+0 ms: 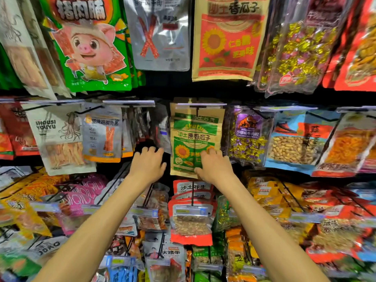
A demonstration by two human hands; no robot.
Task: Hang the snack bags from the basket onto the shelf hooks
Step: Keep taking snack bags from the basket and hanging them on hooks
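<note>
Right hand (213, 165): fingers (212, 152) bent over the lower right front of the green-and-kraft sunflower-seed bag (193, 135), thumb at its bottom edge. They touch it, but pinch or mere press cannot be told. Left hand (148, 163): fingers (151, 150) curled, tips hidden in the dark gap left of that bag; whether they grasp anything cannot be told. Bag hangs upright on its hook (197, 111) in the middle row, under a price-tag strip (200, 105). Silver bags (162, 129) just left of it, past the left knuckles; purple beef-candy bag (246, 135) just right. Red peanut bags (191, 222) hang in the row below, between the forearms.
</note>
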